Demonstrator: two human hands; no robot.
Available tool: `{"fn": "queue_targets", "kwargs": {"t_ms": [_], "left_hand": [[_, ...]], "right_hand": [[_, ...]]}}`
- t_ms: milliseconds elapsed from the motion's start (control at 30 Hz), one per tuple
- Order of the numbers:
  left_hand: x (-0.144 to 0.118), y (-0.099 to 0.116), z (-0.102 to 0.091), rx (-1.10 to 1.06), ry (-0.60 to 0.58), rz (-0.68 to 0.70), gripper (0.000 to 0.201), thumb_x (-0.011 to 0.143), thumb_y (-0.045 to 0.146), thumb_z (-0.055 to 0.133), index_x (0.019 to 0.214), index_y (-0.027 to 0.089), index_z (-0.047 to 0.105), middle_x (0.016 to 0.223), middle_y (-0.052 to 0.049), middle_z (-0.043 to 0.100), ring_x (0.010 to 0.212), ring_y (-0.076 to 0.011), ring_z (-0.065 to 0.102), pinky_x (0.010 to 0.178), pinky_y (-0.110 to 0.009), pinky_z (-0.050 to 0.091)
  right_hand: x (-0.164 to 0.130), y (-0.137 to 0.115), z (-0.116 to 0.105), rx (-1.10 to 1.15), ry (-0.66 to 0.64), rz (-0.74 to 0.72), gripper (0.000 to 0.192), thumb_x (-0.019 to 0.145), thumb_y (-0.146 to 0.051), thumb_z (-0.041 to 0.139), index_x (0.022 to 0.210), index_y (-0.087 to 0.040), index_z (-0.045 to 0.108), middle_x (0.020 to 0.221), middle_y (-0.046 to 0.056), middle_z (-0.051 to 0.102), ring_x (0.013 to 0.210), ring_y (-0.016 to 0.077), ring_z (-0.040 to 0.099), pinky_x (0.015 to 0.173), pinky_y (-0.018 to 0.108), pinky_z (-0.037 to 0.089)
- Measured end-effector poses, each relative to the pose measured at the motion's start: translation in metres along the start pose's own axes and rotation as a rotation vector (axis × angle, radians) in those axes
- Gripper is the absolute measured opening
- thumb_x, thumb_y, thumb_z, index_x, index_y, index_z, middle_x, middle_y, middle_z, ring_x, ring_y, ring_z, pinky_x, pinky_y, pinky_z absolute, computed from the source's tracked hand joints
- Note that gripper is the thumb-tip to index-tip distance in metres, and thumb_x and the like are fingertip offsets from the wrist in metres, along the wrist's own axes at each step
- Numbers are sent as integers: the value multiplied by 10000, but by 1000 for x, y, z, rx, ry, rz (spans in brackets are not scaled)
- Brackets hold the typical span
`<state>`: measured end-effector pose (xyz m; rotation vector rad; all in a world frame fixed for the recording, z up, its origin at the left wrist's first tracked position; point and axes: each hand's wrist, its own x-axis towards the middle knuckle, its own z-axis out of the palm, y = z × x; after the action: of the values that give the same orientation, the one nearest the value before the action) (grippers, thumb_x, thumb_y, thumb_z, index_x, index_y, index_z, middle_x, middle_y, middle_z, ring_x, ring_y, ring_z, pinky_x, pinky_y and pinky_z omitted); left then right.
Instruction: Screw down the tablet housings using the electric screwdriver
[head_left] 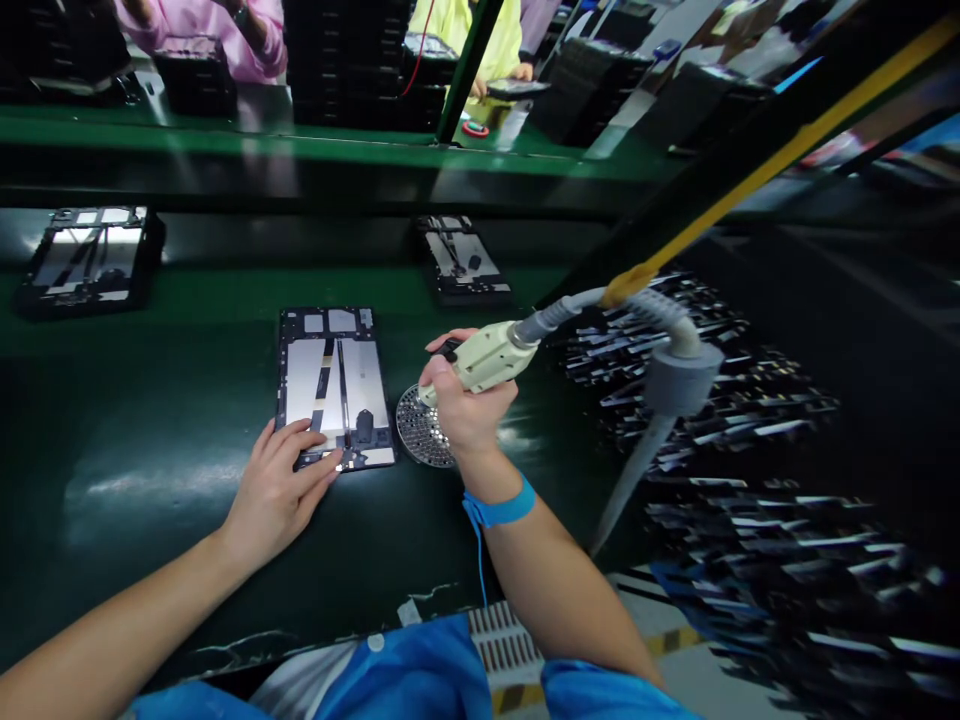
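My right hand [471, 405] is wrapped round a cream-coloured electric screwdriver [491, 357]. Its front end points down over a round perforated screw tray [424, 430], and the very tip is hard to make out. A wrist strap [504, 508] in blue circles my right wrist. To the left of the tray, an opened tablet [360, 390] lies flat on the green bench, showing a silver inner panel with dark ribbon cables. My left hand [281, 475] rests with fingers spread on the tablet's lower left corner.
Stacked tablets [94, 255] stand at the back left, with another stack [463, 258] at back centre. Racks of dark panels [720, 390] line the right. A grey cable [562, 312] runs from the screwdriver beneath a slanted yellow-edged bar [787, 160]. Co-workers' sleeves [259, 40] show beyond.
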<state>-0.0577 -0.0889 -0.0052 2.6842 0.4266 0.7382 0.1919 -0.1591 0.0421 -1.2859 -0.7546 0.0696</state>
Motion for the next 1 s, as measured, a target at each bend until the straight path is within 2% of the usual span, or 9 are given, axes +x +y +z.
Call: {"fn": "queue_targets", "kwargs": {"t_ms": [467,633,700,800,900,1000], "left_hand": [[0,1,1,-14,3,-14,261,972,166,628,1193,265,726,1226,-95,676,1284,-311,575,1108,-621,429],[9,2,7,12,22,-39,222,980,186,625,1157,259,738,1213,-100,680,1265,-310,583,1092,-614,431],[11,3,9,7,22,-45,216,986,194,620,1156,252,738,1210,-103,679,1268,-310,580,1095,-614,425],[13,3,9,-5,23,-53,219,989,201,616,1161,260,740,1209,-100,681,1273,-304,575,1098,-608,418],[13,4,9,-7,24,-63,226,994,210,611,1172,271,737,1213,-94,681,1276,-298,572,1106,-609,408],[13,4,9,-9,26,-56,217,1001,212,603,1164,264,736,1210,-91,679,1276,-298,570,1104,-614,402]], "right_hand": [[3,2,4,-11,22,7,208,817,-254,699,1007,-242,617,831,-19,676,506,100,598,495,289,541],[-1,-19,7,104,19,-40,188,860,-210,674,1032,-262,618,886,-18,666,504,86,603,470,265,515],[-11,-32,13,166,-19,-23,214,876,-209,658,1071,-278,601,908,-17,660,501,85,603,467,264,522],[-32,-45,24,202,-165,33,241,880,-240,667,1101,-285,581,948,-5,663,510,92,610,471,271,545],[-48,-45,31,169,-287,53,251,862,-256,693,1091,-269,592,960,21,672,628,140,665,530,303,587],[-54,-39,34,140,-311,51,251,848,-246,702,1080,-264,609,963,39,674,802,202,712,617,349,627]]}}
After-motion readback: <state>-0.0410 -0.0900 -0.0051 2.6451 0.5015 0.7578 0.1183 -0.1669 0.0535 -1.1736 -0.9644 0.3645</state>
